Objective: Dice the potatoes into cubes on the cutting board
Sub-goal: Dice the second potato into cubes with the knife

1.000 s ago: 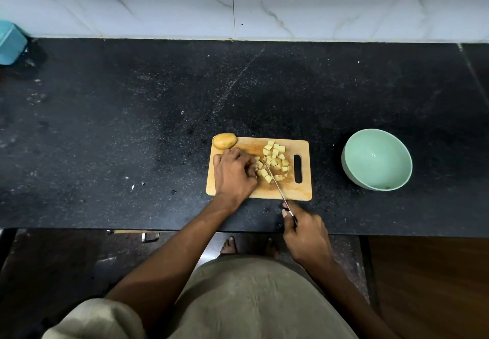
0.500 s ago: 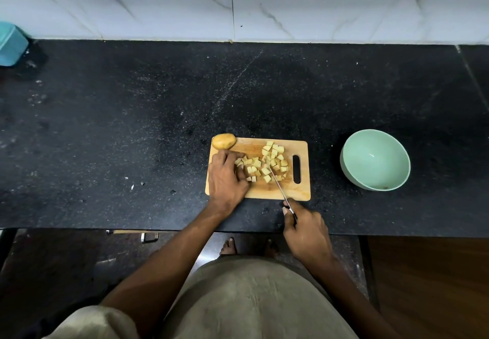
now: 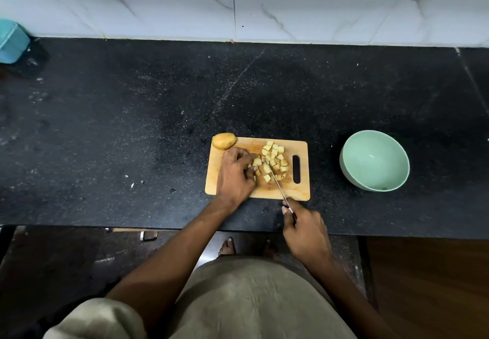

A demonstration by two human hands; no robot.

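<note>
A whole potato (image 3: 223,141) sits at the cutting board's (image 3: 301,191) far left corner. The left hand (image 3: 235,173), fingers curled, holds potato pieces (image 3: 272,162) mid-board; the right hand (image 3: 304,229) grips a knife (image 3: 277,186) among the pieces. A green bowl (image 3: 374,160) stands well right.

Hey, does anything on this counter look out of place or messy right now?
Mostly tidy. The whole potato sits half off the far left corner of the cutting board, overhanging the counter, so it might roll. A few pale scraps lie on the counter left of the board. The bowl stands upright.
</note>
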